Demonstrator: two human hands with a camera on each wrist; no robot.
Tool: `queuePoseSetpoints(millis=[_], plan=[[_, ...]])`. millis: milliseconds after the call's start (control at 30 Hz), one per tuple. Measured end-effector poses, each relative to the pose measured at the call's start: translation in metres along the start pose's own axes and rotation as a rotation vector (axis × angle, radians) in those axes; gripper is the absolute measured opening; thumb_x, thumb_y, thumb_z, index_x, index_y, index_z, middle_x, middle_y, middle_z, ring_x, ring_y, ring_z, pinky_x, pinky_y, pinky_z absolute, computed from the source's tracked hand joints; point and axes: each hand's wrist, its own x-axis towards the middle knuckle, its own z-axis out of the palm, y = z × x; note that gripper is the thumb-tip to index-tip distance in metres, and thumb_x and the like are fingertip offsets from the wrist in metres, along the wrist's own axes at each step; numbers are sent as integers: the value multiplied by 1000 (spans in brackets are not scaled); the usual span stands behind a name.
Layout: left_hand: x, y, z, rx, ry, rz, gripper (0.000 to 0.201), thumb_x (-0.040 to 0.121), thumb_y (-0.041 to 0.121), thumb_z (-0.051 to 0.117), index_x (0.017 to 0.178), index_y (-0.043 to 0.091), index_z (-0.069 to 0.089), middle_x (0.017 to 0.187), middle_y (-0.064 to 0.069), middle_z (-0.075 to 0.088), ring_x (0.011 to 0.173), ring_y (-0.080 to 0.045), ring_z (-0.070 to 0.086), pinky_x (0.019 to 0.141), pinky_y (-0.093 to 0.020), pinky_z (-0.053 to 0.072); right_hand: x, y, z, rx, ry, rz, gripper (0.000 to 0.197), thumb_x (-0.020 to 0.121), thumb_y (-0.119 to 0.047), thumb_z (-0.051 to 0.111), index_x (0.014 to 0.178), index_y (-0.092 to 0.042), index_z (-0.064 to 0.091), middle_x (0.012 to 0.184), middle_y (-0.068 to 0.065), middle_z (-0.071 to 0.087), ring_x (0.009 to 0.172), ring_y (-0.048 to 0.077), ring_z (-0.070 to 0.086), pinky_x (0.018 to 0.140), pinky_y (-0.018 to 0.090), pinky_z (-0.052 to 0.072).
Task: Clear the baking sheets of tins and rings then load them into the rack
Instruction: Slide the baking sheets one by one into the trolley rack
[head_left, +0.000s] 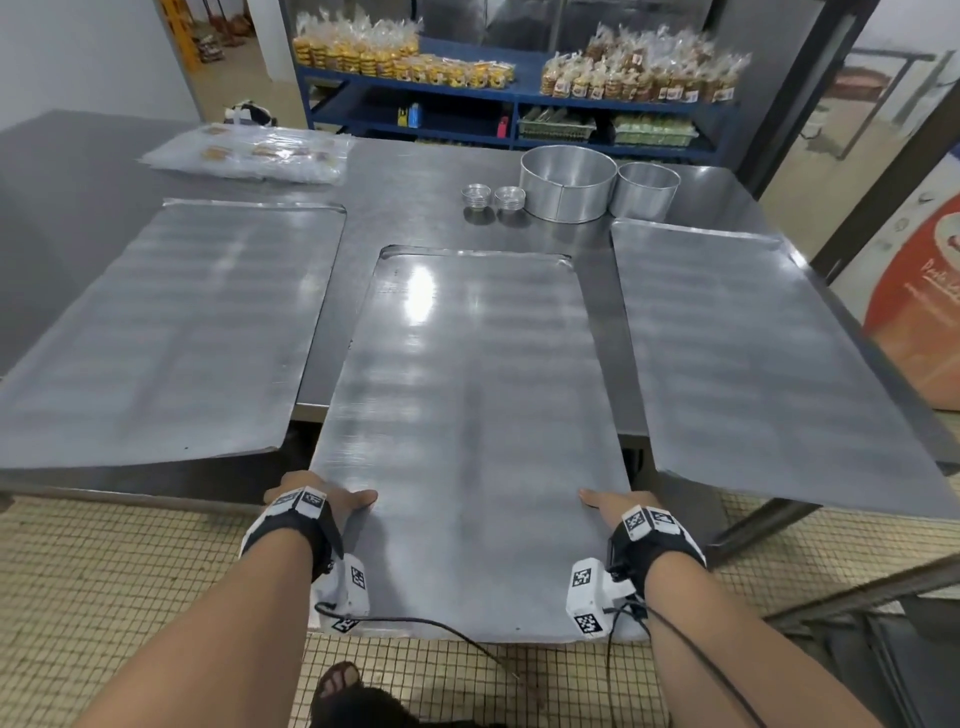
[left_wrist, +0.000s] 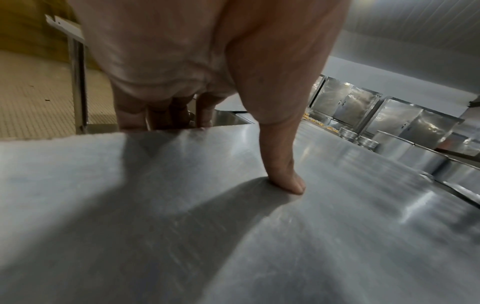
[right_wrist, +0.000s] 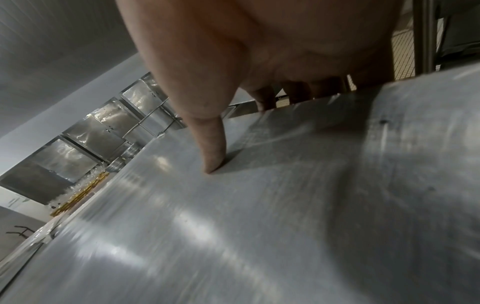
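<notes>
Three bare metal baking sheets lie on the steel table (head_left: 426, 171). The middle sheet (head_left: 467, 415) juts far off the front edge toward me. My left hand (head_left: 332, 506) grips its left side, thumb on top (left_wrist: 288, 181) and fingers curled underneath. My right hand (head_left: 608, 506) grips its right side the same way, thumb pressed on the sheet (right_wrist: 214, 160). The left sheet (head_left: 166, 332) and the right sheet (head_left: 753, 364) stay flat. Two ring tins (head_left: 569, 182) and two stacks of small tins (head_left: 493, 197) stand at the back of the table.
A blue shelf (head_left: 514, 109) with bagged baked goods stands behind the table. Plastic bags (head_left: 249, 153) lie at the table's back left. A metal frame (head_left: 857, 597) slants at the lower right over the tiled floor. My foot (head_left: 337, 680) shows below the sheet.
</notes>
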Motion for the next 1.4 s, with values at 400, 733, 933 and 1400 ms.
queuePoseSetpoints(millis=[400,733,933,1400], plan=[[10,35,-13,-164,-47,112,94,38,63,65,115,10,60,109,-13,64,99,-37,63,86,-50,56,-16,-41,6,76,130,-85,85,66,-43,76,134,-4,44,128,16,58,113,35,60,95,43,51],[34,81,-30,-170,-103,103,71,70,51,79,119,3,63,124,-17,65,107,-36,63,96,-41,52,5,-76,20,150,182,-31,96,46,-58,81,126,-11,56,119,4,65,105,24,65,88,30,49],[23,90,-40,-93,-152,223,65,84,28,70,145,24,46,136,-13,58,117,-33,61,78,-28,55,-3,-81,11,162,162,11,70,51,-55,91,101,-13,66,105,5,69,89,22,62,84,32,50],[16,112,-100,-401,-124,249,47,65,26,88,86,-4,58,94,-15,68,84,-33,64,83,-38,55,-70,-87,-7,421,315,55,69,75,-41,83,131,-7,60,133,6,62,108,17,61,82,22,44]])
